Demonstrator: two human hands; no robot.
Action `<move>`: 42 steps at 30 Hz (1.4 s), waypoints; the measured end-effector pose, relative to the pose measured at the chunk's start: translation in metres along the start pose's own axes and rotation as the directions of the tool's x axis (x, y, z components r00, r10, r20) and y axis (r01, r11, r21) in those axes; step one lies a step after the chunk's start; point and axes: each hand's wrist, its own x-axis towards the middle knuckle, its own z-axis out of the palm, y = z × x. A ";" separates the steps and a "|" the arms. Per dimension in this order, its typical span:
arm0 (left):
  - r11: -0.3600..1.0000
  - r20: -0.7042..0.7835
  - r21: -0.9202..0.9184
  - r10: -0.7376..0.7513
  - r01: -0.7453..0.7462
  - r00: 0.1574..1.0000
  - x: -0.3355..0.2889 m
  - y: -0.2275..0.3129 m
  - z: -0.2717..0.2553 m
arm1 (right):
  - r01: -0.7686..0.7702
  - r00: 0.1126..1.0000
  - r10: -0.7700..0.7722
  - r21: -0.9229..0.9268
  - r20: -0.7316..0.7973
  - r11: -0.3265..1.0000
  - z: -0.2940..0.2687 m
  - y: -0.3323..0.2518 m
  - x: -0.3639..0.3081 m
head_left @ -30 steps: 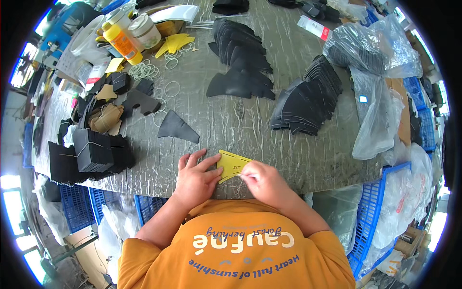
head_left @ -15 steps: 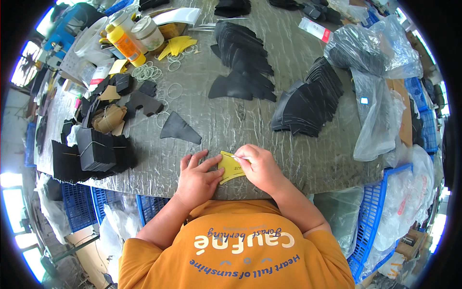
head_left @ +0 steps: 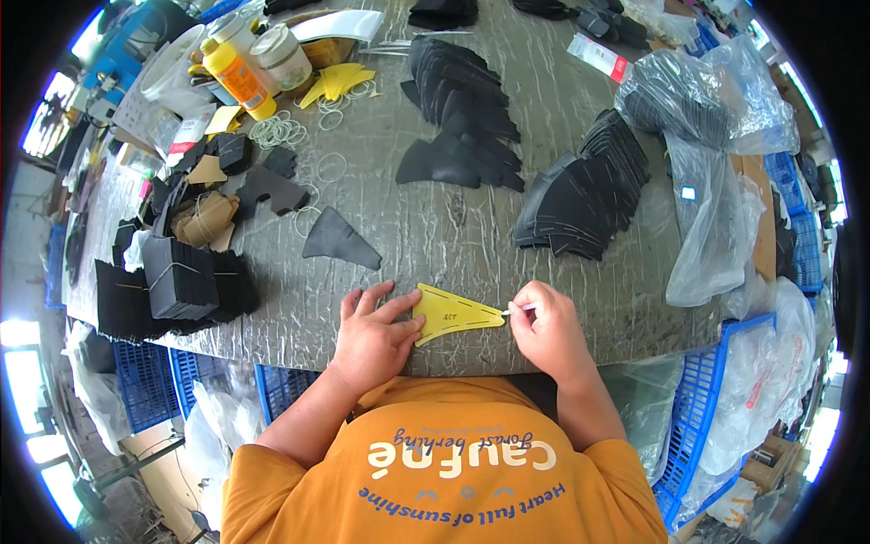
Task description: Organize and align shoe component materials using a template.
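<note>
1. The yellow template (head_left: 450, 314), a thin, flat, pointed sheet with slots cut in it, lies on the bench (head_left: 435, 227) right at its near edge, between the two hands.
2. It looks light and fairly stiff, like card or thin plastic. It probably slides easily on the wrinkled bench cover and would crease if bent hard.
3. The left hand (head_left: 373, 337) presses flat on its wide end, fingers spread, pinning rather than gripping it.
4. The right hand (head_left: 546, 328) is pinched shut on a small white marker (head_left: 518, 310) at the template's pointed tip.
5. The best hold is a flat press on the broad end, or a pinch at an edge away from the slots.
6. Against half a second ago, the template now lies flatter and fully spread, and the right hand has shifted outward to its tip.
7. A single black cut piece (head_left: 339, 239) lies further in.
</note>
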 end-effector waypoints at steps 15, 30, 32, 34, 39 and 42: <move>0.999 -0.034 0.004 0.038 -0.038 0.999 -0.006 0.000 0.003 | 0.168 0.983 -0.171 -0.050 -0.061 0.985 0.007 -0.006 0.008; 0.898 -0.114 -0.072 0.424 -0.434 0.898 -0.042 -0.002 0.006 | 0.009 0.994 0.012 -0.186 0.108 0.983 0.028 -0.004 0.008; 0.924 -0.124 -0.025 0.375 -0.380 0.919 -0.037 -0.009 0.005 | 0.037 0.997 -0.043 -0.083 -0.062 0.996 0.012 -0.002 0.012; 0.921 -0.094 -0.011 0.386 -0.389 0.918 -0.013 -0.006 -0.007 | 0.043 0.974 -0.068 -0.122 -0.214 0.992 -0.016 0.005 0.018; 0.963 -0.177 -0.109 0.226 -0.247 0.958 0.076 0.009 0.002 | -0.038 0.936 0.022 -0.040 -0.353 0.998 -0.088 0.044 0.047; 0.948 -0.179 -0.237 0.172 -0.212 0.969 0.149 0.028 0.029 | -0.105 0.936 0.146 0.144 -0.321 0.984 -0.112 0.073 0.070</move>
